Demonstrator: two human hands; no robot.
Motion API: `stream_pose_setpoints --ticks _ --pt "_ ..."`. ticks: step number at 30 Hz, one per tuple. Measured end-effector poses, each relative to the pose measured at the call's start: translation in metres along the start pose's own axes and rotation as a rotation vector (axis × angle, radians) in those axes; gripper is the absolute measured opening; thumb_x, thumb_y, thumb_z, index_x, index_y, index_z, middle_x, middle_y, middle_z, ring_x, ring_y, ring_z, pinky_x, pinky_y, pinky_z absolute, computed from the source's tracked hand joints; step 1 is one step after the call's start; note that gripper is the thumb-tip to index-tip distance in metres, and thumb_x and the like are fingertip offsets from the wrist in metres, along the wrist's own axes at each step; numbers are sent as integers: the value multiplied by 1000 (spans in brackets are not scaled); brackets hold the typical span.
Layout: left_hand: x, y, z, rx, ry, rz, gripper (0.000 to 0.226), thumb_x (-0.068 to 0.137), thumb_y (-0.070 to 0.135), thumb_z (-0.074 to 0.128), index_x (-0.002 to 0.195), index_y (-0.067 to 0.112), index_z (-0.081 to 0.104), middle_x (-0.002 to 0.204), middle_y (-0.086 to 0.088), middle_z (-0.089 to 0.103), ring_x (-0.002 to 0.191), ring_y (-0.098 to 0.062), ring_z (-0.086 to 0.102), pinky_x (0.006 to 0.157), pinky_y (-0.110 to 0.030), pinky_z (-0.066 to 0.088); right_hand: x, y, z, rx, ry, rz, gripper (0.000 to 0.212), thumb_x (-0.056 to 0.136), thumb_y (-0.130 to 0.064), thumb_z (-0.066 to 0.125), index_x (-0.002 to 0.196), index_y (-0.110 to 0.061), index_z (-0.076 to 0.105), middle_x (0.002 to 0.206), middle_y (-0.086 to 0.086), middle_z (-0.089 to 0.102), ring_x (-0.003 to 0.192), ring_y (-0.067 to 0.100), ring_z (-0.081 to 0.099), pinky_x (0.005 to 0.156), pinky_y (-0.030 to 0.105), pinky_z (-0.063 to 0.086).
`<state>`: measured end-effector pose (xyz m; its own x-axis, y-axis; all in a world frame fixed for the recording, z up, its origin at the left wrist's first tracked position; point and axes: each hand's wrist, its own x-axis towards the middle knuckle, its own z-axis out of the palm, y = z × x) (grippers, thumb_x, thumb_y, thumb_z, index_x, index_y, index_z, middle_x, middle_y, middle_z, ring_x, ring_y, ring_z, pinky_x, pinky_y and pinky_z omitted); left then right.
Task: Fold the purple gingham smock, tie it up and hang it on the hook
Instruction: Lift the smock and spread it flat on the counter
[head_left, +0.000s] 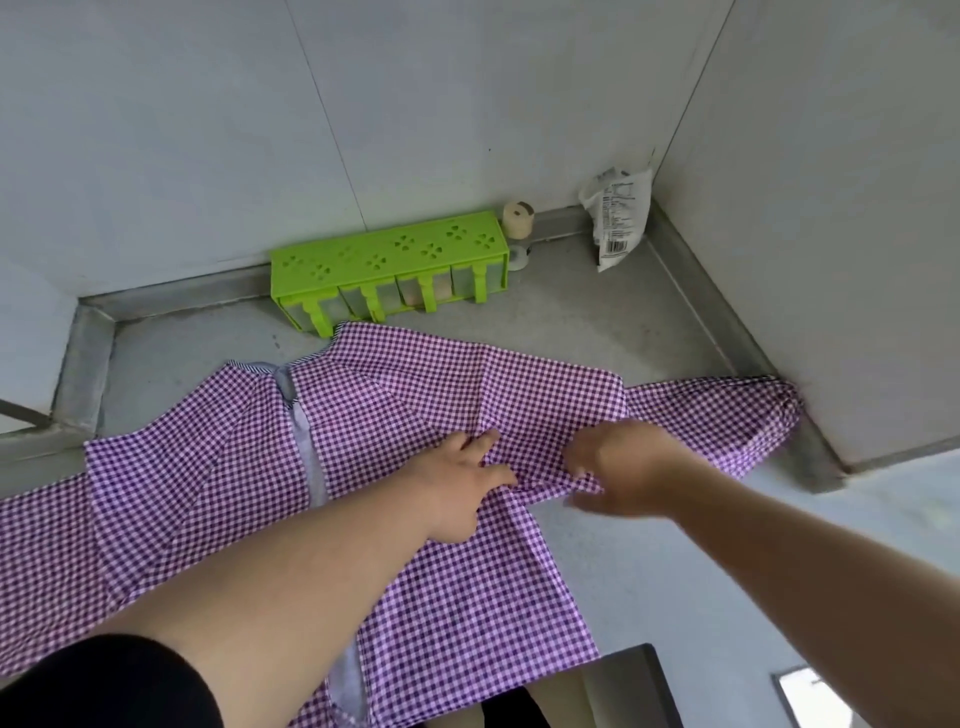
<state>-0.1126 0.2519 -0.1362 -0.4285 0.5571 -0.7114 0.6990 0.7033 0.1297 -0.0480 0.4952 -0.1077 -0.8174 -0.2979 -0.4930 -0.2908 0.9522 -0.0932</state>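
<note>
The purple gingham smock (208, 457) lies spread over the grey counter, its neckline toward the back wall and one sleeve reaching to the right wall. My left hand (462, 488) lies flat on the cloth near the middle, fingers straight and pressing it down. My right hand (618, 467) is just to its right, a little blurred, pinching a raised fold of the smock between thumb and fingers. A grey lining strip runs down the smock left of my left arm. No hook is in view.
A green spice rack (389, 270) stands at the back wall behind the smock. A small round jar (518, 218) and a white packet (621, 218) sit in the back right corner. The counter (649, 561) has a raised steel rim on the left and right.
</note>
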Motion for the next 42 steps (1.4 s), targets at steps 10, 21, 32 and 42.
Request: stream_pose_setpoints --ticks 10,21,32,42 --pt "-5 -4 8 13 7 -21 104 97 29 63 158 59 -15 167 7 -39 162 -33 -9 128 -56 22 11 4 14 -28 115 296 22 102 -26 48 124 -21 51 105 5 65 90 26 64 82 38 54" --pt "-7 -4 5 16 25 11 78 98 37 63 161 47 17 175 -3 -20 162 -32 -5 129 -53 22 15 9 14 112 -57 387 33 97 -13 54 125 -26 65 123 -1 65 107 19 65 94 34 56" --pt "-4 -1 2 6 -11 -5 81 100 39 62 159 55 10 174 -3 -23 162 -34 -10 127 -55 20 37 23 18 38 -24 448 102 89 -75 49 165 -18 10 173 4 8 158 28 12 128 50 11" --pt "0 1 5 73 -12 -28 92 101 46 58 162 52 -10 173 -3 -28 162 -33 -12 128 -52 18 8 -3 30 123 45 152 59 96 -67 47 146 -35 46 147 -8 43 137 21 42 117 44 34"
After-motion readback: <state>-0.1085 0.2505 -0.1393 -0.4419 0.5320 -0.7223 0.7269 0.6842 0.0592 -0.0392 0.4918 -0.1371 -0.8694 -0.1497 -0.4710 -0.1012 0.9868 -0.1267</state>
